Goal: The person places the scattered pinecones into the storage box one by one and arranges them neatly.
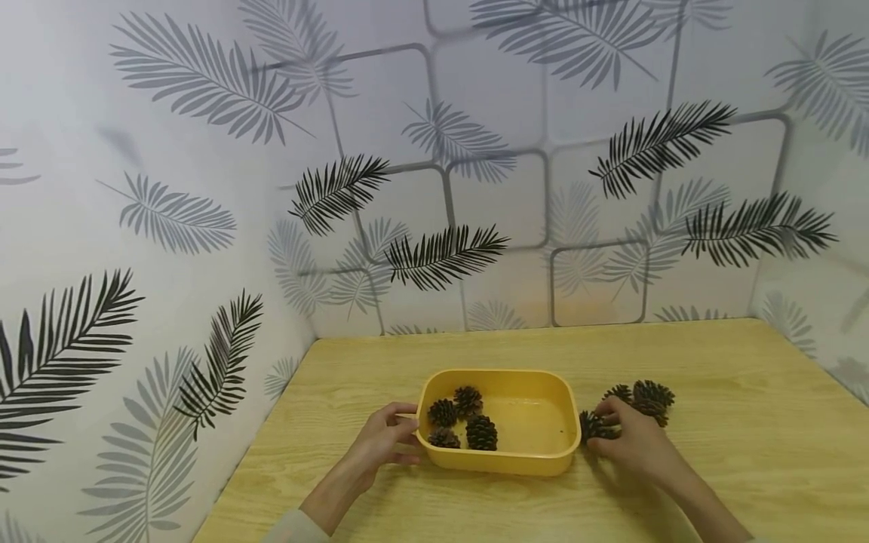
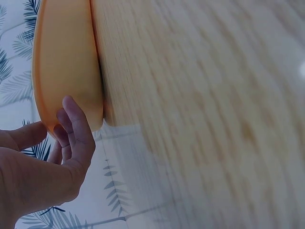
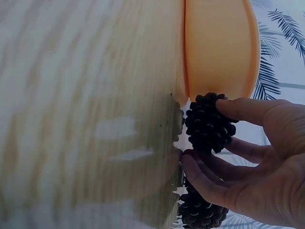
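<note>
Right hand (image 1: 627, 441) pinches a light, stiff, prickly pine cone (image 3: 208, 123) around its middle on the surface beside the yellow tray (image 1: 502, 461), left hand (image 1: 383, 445) gripping the tray's end.

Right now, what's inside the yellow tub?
Four pine cones sit in the left half of the tub; its right half shows bare floor. The near wall hides a strip of floor.
</note>
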{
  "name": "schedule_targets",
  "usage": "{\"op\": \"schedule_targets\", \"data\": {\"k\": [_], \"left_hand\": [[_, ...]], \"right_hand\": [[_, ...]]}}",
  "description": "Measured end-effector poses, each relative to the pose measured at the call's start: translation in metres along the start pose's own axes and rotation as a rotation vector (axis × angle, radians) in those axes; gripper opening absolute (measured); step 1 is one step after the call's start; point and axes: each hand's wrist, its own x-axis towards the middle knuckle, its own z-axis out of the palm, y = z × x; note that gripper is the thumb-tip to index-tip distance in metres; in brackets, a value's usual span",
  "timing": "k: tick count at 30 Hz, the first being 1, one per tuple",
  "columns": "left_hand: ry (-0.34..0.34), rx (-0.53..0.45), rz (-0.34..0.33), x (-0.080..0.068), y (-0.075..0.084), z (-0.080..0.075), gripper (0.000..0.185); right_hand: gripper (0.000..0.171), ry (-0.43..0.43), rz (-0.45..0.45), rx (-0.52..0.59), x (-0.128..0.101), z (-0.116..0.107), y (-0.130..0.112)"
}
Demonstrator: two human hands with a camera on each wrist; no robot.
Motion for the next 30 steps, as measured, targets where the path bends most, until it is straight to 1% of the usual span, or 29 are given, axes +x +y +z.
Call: {"op": "schedule_targets", "data": {"k": [5, 10, 16, 19, 26, 30], "left_hand": [[0.004, -0.002, -0.001, 0.001, 0.0, 0.0, 0.04], [0.005, 0.001, 0.005, 0.001, 0.001, 0.0, 0.041], [0.0, 0.006, 0.016, 0.0, 0.0, 0.0, 0.042], [-0.001, 0.006, 0.019, 0.0, -0.001, 0.0, 0.043], [0.002, 0.011, 0.025, 0.002, -0.003, -0.001, 0.043], [0.002, 0.01, 0.031, 0.002, -0.002, -0.001, 0.044]], "right_hand": [[0.047, 0.009, 0.012, 0.007, -0.003, -0.003, -0.003], [0.051, 0.0, 0.028, 0.067, -0.006, -0.007, -0.002], [0.053, 0.033, -0.008, 0.143, -0.01, -0.009, 0.002], [0.056, 0.052, -0.02, 0.19, -0.01, -0.01, 0.003], [0.061, 0.08, -0.018, 0.319, -0.009, -0.014, 0.001], [0.062, 0.071, -0.012, 0.396, -0.009, -0.016, -0.002]]}}
